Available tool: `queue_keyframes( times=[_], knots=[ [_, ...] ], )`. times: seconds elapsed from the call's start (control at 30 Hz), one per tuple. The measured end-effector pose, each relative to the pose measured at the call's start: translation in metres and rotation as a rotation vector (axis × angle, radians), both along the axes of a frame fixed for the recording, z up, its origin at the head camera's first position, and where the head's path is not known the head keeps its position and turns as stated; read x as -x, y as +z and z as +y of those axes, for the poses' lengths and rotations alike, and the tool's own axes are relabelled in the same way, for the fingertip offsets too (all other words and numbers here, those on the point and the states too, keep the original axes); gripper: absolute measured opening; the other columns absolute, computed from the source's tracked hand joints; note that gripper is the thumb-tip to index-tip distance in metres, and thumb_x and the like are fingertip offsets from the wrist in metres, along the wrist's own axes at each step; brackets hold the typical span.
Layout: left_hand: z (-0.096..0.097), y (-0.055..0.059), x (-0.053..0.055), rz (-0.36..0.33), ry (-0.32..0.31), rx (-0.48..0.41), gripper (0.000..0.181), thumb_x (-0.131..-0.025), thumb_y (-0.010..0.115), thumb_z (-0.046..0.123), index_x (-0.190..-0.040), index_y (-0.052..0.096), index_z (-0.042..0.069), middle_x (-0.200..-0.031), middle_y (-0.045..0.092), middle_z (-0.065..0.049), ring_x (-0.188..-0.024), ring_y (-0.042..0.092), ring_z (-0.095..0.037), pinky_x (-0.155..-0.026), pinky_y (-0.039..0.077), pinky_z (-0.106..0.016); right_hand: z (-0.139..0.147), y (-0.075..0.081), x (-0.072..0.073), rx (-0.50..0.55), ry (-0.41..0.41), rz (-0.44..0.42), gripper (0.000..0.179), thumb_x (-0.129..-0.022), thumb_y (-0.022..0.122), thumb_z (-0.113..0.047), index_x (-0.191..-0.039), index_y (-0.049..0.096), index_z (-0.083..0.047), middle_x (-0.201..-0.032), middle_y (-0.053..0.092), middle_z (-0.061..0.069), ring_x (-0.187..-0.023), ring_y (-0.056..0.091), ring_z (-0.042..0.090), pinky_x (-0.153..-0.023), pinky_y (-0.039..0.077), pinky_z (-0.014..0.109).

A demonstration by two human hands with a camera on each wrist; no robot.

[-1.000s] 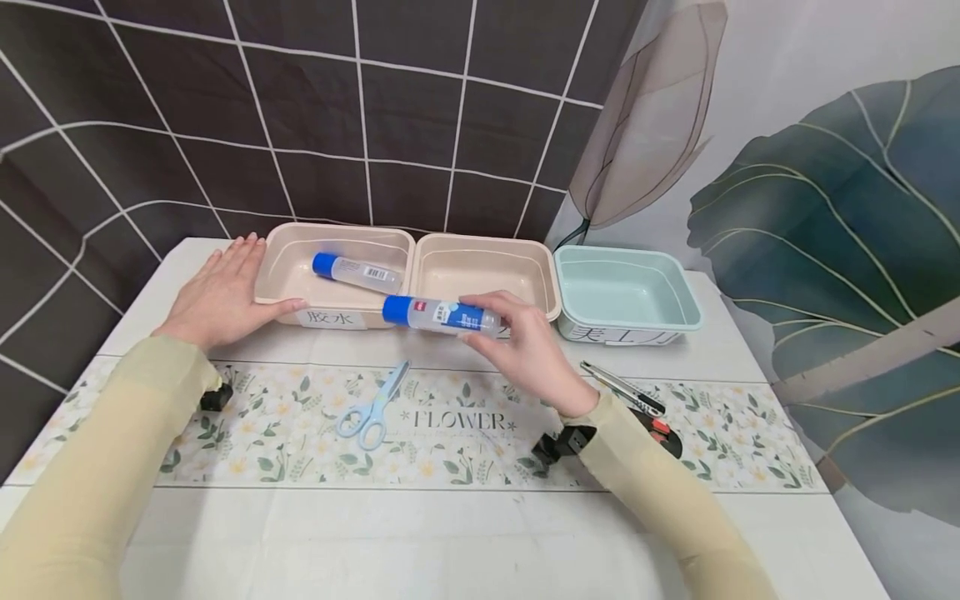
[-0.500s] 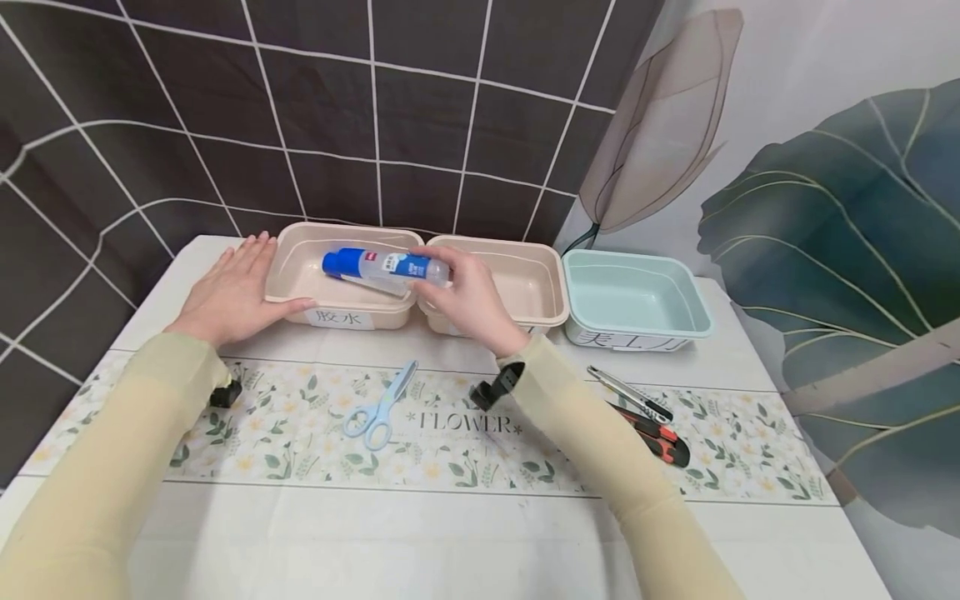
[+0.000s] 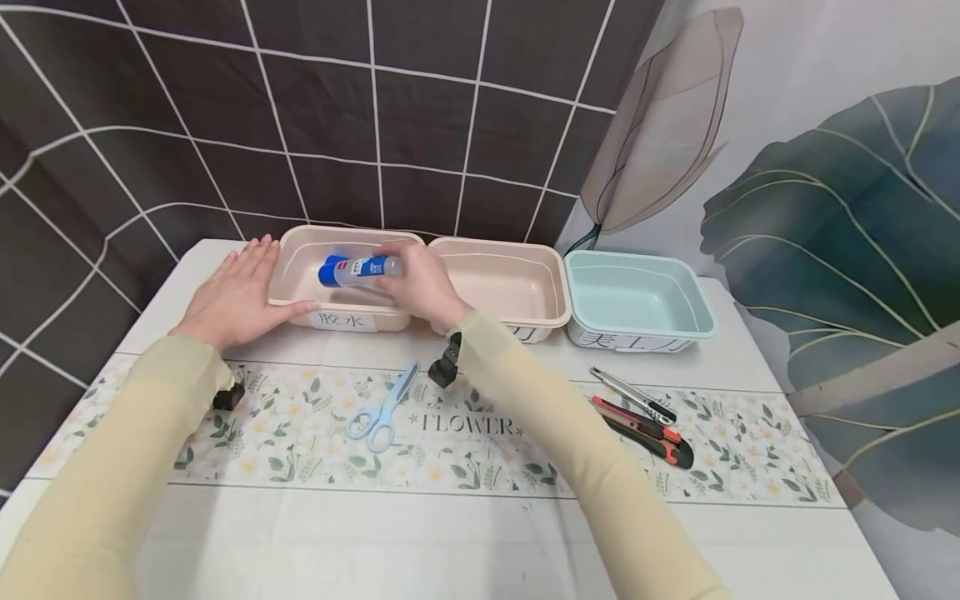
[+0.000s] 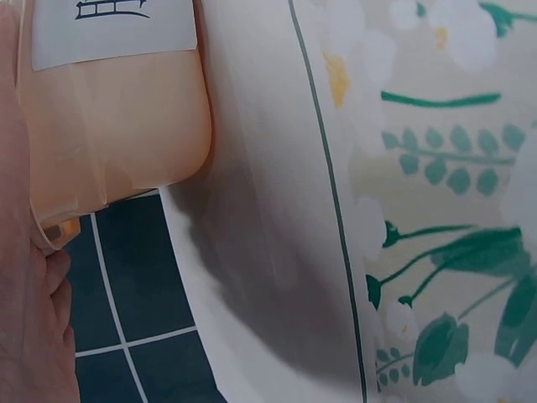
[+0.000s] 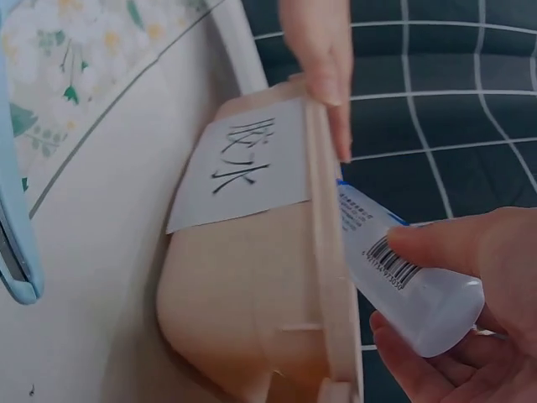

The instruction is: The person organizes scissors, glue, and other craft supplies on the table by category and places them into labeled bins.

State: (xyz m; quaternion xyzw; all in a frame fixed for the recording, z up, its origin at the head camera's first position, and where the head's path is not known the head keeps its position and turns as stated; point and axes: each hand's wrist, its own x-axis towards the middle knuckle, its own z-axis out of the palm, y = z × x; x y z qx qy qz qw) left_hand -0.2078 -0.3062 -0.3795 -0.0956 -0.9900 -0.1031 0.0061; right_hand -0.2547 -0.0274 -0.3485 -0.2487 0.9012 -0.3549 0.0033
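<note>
My right hand (image 3: pixel 420 281) grips a clear glue bottle (image 3: pixel 363 268) with a blue cap, inside the opening of the left beige bin (image 3: pixel 392 320). In the right wrist view, thumb and fingers pinch the base end of that glue bottle (image 5: pixel 419 294), its barcode showing. Another glue bottle lies in the same bin, mostly hidden behind the held one. My left hand (image 3: pixel 238 298) rests on the bin's left end, fingers straight and thumb along the front rim. The left wrist view shows the bin (image 4: pixel 126 126) beside the edge of that hand (image 4: pixel 33 327).
To the right stand a middle beige bin (image 3: pixel 498 279) and a light-blue bin (image 3: pixel 637 292), both labelled. Blue scissors (image 3: pixel 381 412) lie in front. Several utility knives, one silver (image 3: pixel 630 392) and red-black ones (image 3: pixel 648 435), lie at the right. A dark grid-patterned curtain (image 3: pixel 315 108) hangs behind.
My right hand has carried the glue bottle leftward from in front of the middle bin and lowered it into the left bin. The left hand has stayed on the bin's end.
</note>
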Motion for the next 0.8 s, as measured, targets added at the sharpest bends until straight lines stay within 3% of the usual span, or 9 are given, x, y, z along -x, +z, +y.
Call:
queue_keyframes(
  times=[0.23, 0.43, 0.63, 0.8],
  knots=[
    [0.000, 0.000, 0.001, 0.012, -0.006, -0.002, 0.116, -0.091, 0.049, 0.076, -0.159, 0.007, -0.008, -0.165, 0.005, -0.029, -0.153, 0.004, -0.042, -0.123, -0.003, -0.049, -0.014, -0.007, 0.005, -0.109, 0.025, 0.010, 0.042, -0.088, 0.079, -0.015, -0.128, 0.071, -0.010, -0.118, 0.072, 0.005, -0.100, 0.063, 0.016, -0.082, 0.048, 0.025],
    [-0.002, 0.000, 0.000, 0.024, -0.007, -0.001, 0.116, -0.091, 0.051, 0.075, -0.159, 0.009, -0.009, -0.165, 0.007, -0.030, -0.152, 0.005, -0.042, -0.124, -0.002, -0.050, -0.027, -0.011, 0.008, -0.191, -0.002, -0.007, 0.044, -0.089, 0.078, -0.019, -0.131, 0.069, -0.011, -0.124, 0.070, 0.003, -0.108, 0.062, 0.015, -0.091, 0.047, 0.022],
    [-0.001, 0.000, 0.001, 0.018, -0.005, 0.001, 0.116, -0.091, 0.051, 0.075, -0.159, 0.008, -0.009, -0.165, 0.006, -0.030, -0.152, 0.005, -0.043, -0.123, -0.001, -0.051, -0.035, -0.016, 0.012, -0.255, -0.034, 0.034, 0.042, -0.089, 0.078, -0.020, -0.130, 0.071, -0.013, -0.123, 0.071, 0.000, -0.113, 0.063, 0.015, -0.098, 0.046, 0.021],
    [-0.001, 0.001, 0.000, 0.008, 0.001, -0.001, 0.117, -0.091, 0.050, 0.076, -0.159, 0.007, -0.008, -0.165, 0.005, -0.029, -0.152, 0.004, -0.042, -0.123, -0.003, -0.051, -0.033, -0.012, 0.011, -0.250, -0.027, 0.034, 0.044, -0.094, 0.073, -0.017, -0.137, 0.066, -0.013, -0.132, 0.068, 0.001, -0.117, 0.062, 0.014, -0.100, 0.046, 0.021]
  ],
)
